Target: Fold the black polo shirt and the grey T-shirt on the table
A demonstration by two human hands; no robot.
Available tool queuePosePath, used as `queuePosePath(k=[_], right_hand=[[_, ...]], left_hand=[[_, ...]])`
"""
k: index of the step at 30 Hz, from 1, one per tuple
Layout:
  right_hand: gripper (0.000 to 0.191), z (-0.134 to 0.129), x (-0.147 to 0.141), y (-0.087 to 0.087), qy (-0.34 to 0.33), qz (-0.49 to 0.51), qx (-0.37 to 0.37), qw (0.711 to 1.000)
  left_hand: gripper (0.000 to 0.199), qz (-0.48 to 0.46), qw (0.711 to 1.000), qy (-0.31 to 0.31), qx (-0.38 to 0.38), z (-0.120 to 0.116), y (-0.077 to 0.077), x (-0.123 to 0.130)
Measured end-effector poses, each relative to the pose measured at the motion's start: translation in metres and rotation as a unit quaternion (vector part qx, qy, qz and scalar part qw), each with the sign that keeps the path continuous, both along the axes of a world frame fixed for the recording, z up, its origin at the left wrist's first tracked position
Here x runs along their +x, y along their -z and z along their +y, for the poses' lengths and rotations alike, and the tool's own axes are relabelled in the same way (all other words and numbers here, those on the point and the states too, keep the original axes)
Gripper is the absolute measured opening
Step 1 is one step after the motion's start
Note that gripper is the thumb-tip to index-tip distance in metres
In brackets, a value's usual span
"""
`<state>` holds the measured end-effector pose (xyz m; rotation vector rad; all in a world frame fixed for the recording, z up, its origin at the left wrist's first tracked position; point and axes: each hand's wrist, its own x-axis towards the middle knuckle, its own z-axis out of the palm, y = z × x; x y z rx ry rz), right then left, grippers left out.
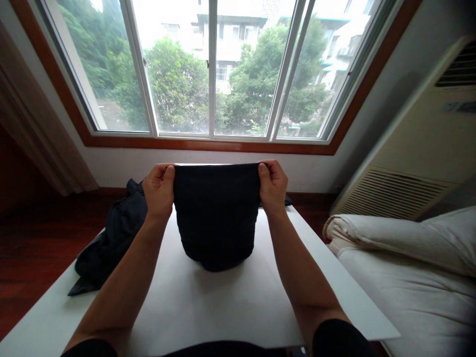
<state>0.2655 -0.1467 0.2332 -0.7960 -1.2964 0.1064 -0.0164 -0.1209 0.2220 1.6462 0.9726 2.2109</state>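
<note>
A piece of black cloth, folded or bunched, is stretched between my two hands above the white table. My left hand pinches its upper left corner with the thumb on the near side. At the upper right corner my right hand grips in the same way. The top edge runs straight and taut, while the lower part hangs in a rounded shape close to the tabletop. What kind of garment it is, I cannot tell. Beside my left forearm lies a heap of dark clothing.
The white table stretches in front of me. A window with a wooden frame is beyond it. To the right are a beige sofa and a floor-standing air conditioner. A curtain hangs at the left.
</note>
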Motion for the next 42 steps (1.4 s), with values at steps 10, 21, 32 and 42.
queuePosePath(k=[10,21,32,42], right_hand=[[0.037,0.001,0.000,-0.002,-0.021,-0.008,-0.002,1.000],[0.045,-0.042,0.027,-0.021,-0.061,0.017,-0.021,0.998],[0.027,0.124,0.169,-0.065,-0.055,-0.041,-0.190,0.979],[0.040,0.200,0.273,-0.074,0.129,0.025,-0.111,0.985]], left_hand=[[0.044,-0.007,1.000,0.007,-0.008,-0.002,0.000,0.001],[0.036,-0.031,0.997,0.035,0.063,-0.041,-0.023,0.018],[0.027,0.106,0.960,0.214,-0.146,0.159,-0.059,0.139],[0.025,0.228,0.967,0.104,-0.055,0.229,-0.086,0.237]])
